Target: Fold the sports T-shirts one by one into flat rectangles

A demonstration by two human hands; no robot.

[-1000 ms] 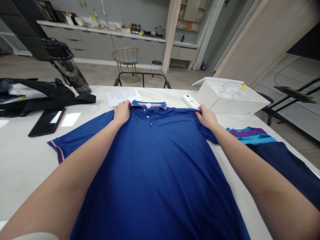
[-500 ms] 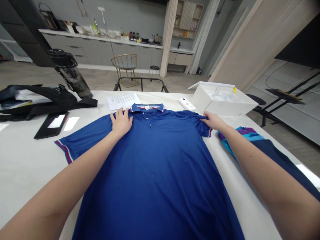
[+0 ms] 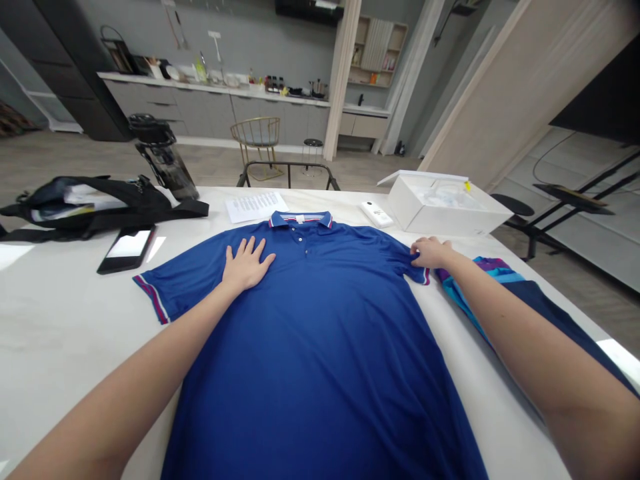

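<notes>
A blue polo shirt (image 3: 320, 320) lies spread front side up on the white table, collar at the far end, its hem out of view below. Its sleeve cuffs and collar carry red and white stripes. My left hand (image 3: 246, 265) rests flat on the shirt's left shoulder area, fingers spread. At the right sleeve, my right hand (image 3: 431, 253) has its fingertips closed on the fabric just above the cuff. Beside my right forearm sits a folded pile of clothes (image 3: 537, 300), dark navy with turquoise and purple, partly covered by that arm.
Along the far side are a printed paper sheet (image 3: 254, 206), a white remote-like device (image 3: 376, 214) and an opened white box (image 3: 447, 205). At left lie a phone (image 3: 127, 249), a black bag (image 3: 95, 203) and a tall dark bottle (image 3: 167, 160). A chair frame (image 3: 290, 175) stands behind the table (image 3: 60, 333).
My left hand has slid slightly down from the shoulder, its fingers spread wider. My right hand's grip on the right sleeve has shifted, with the wrist more bent. The view has turned a little left.
</notes>
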